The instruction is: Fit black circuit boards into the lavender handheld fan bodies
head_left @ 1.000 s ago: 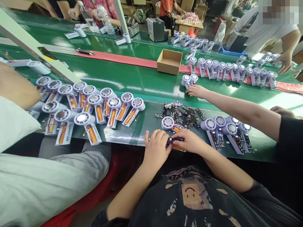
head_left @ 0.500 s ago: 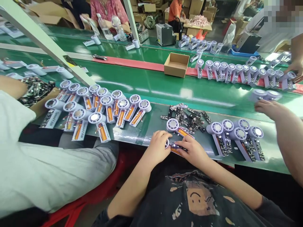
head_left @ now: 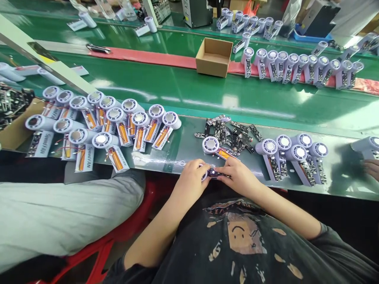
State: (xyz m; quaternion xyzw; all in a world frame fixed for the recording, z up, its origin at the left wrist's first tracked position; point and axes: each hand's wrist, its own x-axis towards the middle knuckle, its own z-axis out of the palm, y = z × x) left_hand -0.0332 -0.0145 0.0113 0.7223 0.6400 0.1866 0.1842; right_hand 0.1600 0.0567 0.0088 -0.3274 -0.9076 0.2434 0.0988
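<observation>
At the near edge of the bench, my left hand (head_left: 193, 176) is closed around the round head of a lilac handheld fan (head_left: 204, 173), mostly covered by my fingers. My right hand (head_left: 239, 176) pinches a dark circuit board (head_left: 215, 172) that lies along the fan's handle. Just beyond my hands rests another fan (head_left: 211, 145), its orange battery showing in the open handle. Behind it is a loose pile of circuit boards (head_left: 233, 134). Several fans with boards in their handles (head_left: 298, 153) lie to the right of my right hand.
Several fans with exposed batteries (head_left: 118, 114) cover the bench at left, beside a box of boards (head_left: 17, 114). An open cardboard box (head_left: 214, 57) and a row of fans (head_left: 291, 63) stand on the red strip. At far right a person's hand (head_left: 372, 169) is by a fan.
The view has tilted downward. My right fingers have shifted along the board, which now covers the battery in the held fan. At right, a co-worker's hand has brought fans onto the bench.
</observation>
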